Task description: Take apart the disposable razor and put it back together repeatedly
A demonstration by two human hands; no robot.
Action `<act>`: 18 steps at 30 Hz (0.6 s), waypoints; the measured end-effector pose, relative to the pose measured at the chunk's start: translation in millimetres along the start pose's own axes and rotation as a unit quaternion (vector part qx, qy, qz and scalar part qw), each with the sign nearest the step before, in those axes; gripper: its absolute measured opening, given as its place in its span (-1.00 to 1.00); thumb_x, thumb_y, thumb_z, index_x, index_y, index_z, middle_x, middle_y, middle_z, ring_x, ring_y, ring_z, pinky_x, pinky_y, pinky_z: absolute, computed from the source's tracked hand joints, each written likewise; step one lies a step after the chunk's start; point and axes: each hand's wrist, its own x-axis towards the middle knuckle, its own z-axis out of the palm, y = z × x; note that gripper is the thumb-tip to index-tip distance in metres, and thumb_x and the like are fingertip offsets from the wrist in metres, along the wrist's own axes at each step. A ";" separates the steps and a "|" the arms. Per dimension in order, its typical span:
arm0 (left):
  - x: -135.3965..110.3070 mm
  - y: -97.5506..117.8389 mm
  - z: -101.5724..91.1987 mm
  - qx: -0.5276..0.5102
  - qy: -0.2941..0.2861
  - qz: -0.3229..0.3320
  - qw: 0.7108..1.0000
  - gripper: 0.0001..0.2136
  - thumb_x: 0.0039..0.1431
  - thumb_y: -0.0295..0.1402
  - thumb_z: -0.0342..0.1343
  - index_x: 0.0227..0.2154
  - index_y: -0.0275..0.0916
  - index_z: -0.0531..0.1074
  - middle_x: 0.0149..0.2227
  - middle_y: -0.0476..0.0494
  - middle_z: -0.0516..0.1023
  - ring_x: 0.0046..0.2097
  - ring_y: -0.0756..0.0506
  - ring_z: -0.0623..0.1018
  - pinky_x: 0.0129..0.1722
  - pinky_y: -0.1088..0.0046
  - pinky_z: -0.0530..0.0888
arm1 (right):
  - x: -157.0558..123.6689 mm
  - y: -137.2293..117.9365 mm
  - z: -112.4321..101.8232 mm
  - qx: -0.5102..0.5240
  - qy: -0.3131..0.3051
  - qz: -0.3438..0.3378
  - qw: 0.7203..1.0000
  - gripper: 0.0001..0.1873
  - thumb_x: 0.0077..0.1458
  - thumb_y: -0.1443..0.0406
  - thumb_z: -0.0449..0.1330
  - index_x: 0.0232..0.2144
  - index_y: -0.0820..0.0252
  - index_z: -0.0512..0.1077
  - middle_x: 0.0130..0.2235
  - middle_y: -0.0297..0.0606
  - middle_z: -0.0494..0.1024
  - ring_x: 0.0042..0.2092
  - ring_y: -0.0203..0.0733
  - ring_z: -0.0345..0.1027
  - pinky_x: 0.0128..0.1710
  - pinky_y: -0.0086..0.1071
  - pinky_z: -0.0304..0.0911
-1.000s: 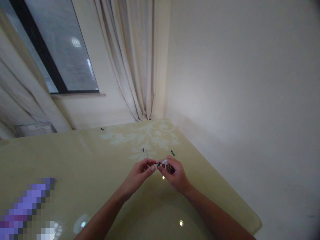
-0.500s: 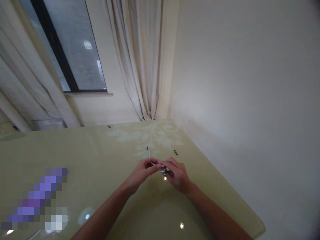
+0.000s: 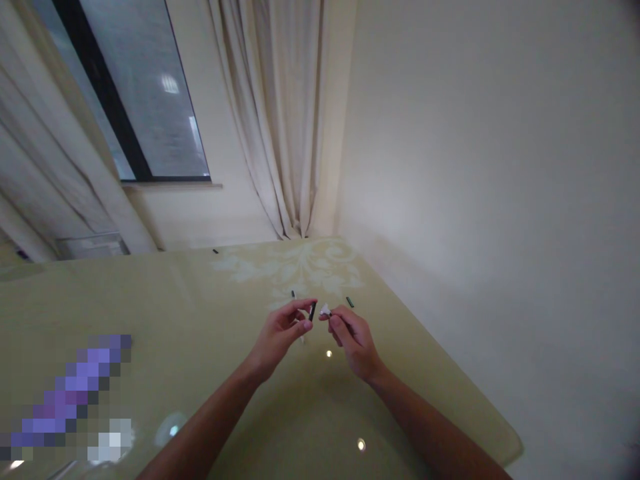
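My left hand (image 3: 280,333) pinches a short dark bar (image 3: 313,311) between thumb and fingertips, holding it nearly upright. A small whitish piece with a dark part (image 3: 325,311) sits in the fingertips of my right hand (image 3: 355,340); its kind is too small to make out. The two pieces face each other with a narrow gap between them, above the table. Behind my left hand lies a thin white stick with a dark end (image 3: 293,294), partly hidden by the fingers. Just beyond my right hand rests a small dark strip (image 3: 350,302).
The glossy pale-green table (image 3: 175,313) bears a white floral pattern. Another small dark bit (image 3: 215,251) lies near its far edge. At the left is a blurred-out purple patch (image 3: 75,387). A wall (image 3: 475,200) runs along the right edge; curtains (image 3: 280,120) hang behind.
My hands were together over a shiny piece and have come apart a little, moving slightly up. The dark bar now shows in my left hand, the whitish piece in my right.
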 end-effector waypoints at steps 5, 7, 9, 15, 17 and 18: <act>-0.4 3.6 -1.3 0.002 -0.009 0.006 1.000 -0.58 0.02 -0.18 0.46 -0.03 -0.14 0.67 -0.31 -0.07 0.54 -0.25 -0.07 0.43 -0.22 0.41 0.41 | -1.3 -6.5 0.8 -0.029 0.016 -0.041 0.999 -0.64 0.36 0.01 0.19 -0.20 0.12 0.62 -0.35 -0.25 0.44 -0.34 -0.17 0.27 -0.33 -0.32 0.19; -0.4 4.4 -1.4 0.003 -0.013 0.010 1.000 -0.59 0.02 -0.18 0.46 -0.04 -0.14 0.68 -0.32 -0.07 0.54 -0.26 -0.07 0.43 -0.24 0.42 0.41 | -1.9 -7.3 0.6 -0.025 0.007 -0.035 0.999 -0.61 0.37 -0.01 0.17 -0.28 0.14 0.60 -0.38 -0.27 0.42 -0.39 -0.19 0.25 -0.37 -0.33 0.16; -0.2 4.5 -1.8 0.002 -0.017 0.013 1.000 -0.59 0.03 -0.17 0.46 -0.03 -0.14 0.68 -0.32 -0.07 0.53 -0.27 -0.06 0.42 -0.25 0.43 0.40 | -3.1 -6.8 0.4 -0.009 -0.014 -0.016 1.000 -0.53 0.41 -0.02 0.11 -0.39 0.15 0.53 -0.44 -0.32 0.36 -0.47 -0.25 0.18 -0.43 -0.34 0.10; -0.3 2.9 -3.0 -0.007 -0.036 0.004 0.999 -0.58 0.02 -0.19 0.48 -0.03 -0.13 0.68 -0.35 -0.04 0.49 -0.29 -0.04 0.41 -0.26 0.45 0.37 | -5.6 -5.7 1.0 -0.013 -0.031 -0.021 0.999 -0.49 0.44 -0.01 0.06 -0.47 0.14 0.42 -0.48 -0.35 0.29 -0.48 -0.25 0.14 -0.43 -0.34 0.06; -0.9 3.0 -2.2 -0.014 -0.041 0.008 0.999 -0.58 0.00 -0.20 0.49 -0.04 -0.13 0.68 -0.34 -0.04 0.48 -0.29 -0.03 0.41 -0.27 0.45 0.37 | -5.2 -6.5 1.1 -0.025 -0.026 -0.025 0.999 -0.49 0.44 -0.02 0.06 -0.46 0.14 0.43 -0.47 -0.34 0.30 -0.45 -0.23 0.16 -0.42 -0.33 0.06; -1.3 3.4 -1.5 -0.016 -0.043 0.010 0.999 -0.59 0.00 -0.20 0.50 -0.05 -0.13 0.69 -0.34 -0.04 0.48 -0.29 -0.03 0.40 -0.26 0.45 0.37 | -4.9 -7.2 1.1 -0.032 -0.025 -0.027 0.999 -0.49 0.43 -0.02 0.05 -0.46 0.14 0.43 -0.47 -0.33 0.30 -0.44 -0.22 0.17 -0.42 -0.33 0.06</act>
